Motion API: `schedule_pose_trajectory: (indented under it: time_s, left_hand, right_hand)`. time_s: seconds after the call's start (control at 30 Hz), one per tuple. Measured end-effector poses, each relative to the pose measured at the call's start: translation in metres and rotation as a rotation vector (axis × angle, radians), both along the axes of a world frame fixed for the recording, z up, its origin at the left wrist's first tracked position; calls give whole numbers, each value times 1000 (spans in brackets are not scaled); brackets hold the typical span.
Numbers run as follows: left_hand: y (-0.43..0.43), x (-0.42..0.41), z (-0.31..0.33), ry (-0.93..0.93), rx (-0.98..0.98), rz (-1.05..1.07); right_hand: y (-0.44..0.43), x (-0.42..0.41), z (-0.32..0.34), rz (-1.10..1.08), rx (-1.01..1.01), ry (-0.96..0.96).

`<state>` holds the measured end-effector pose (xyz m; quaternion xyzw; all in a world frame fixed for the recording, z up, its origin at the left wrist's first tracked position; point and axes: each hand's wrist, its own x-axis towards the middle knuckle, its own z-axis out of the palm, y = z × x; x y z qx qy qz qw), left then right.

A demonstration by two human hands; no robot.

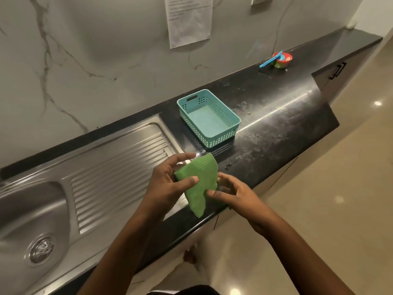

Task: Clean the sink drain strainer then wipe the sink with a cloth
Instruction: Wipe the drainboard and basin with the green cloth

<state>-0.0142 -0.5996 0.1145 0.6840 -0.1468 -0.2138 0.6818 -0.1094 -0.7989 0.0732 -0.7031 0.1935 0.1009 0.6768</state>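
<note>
Both hands hold a green cloth (201, 179) above the front edge of the black table (276, 124), just right of the steel sink (32, 209). The left hand (168, 184) pinches the cloth's upper left part — thumb laid across the front, fingers (180, 158) curled behind it. The right hand (231, 192) meets the cloth at its right edge, its fingers lightly closed on the hem; how firm that hold is I cannot tell. The cloth hangs folded, its lower corner pointing down over the table's front edge. The strainer (41, 250) sits in the drain at the bottom of the sink basin, at the left end of the table and well apart from the hands. The ribbed drainboard (119, 173) lies between basin and hands. Behind the cloth, near the back edge, stands a teal basket (209, 118) with perforated walls. Further right, toward the far right corner of the table, a small red tub (282, 60) stands with a blue utensil (270, 60) lying across it. White smears and crumbs mark the table around the basket. A paper sheet (189, 20) hangs on the marble wall (85, 50) behind.
</note>
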Motion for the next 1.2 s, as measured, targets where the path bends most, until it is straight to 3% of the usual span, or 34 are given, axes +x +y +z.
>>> schedule_pose_trajectory:
  time_s: [0.13, 0.4, 0.6, 0.87, 1.2]
  left_hand:
    - [-25, 27, 5, -36, -4, -45]
    - [-59, 94, 18, -60, -5, -50]
    - [-90, 127, 29, -17, -90, 101]
    - [-129, 152, 12, 75, -12, 395]
    - [-149, 136, -21, 130, 77, 576]
  right_hand:
    - [-16, 39, 13, 81, -18, -178]
    - [-55, 100, 38, 72, 59, -260]
    - [-93, 152, 59, 160, 20, -326]
    - [-153, 258, 60, 214, 26, -263]
    - [-147, 348, -13, 235, -150, 33]
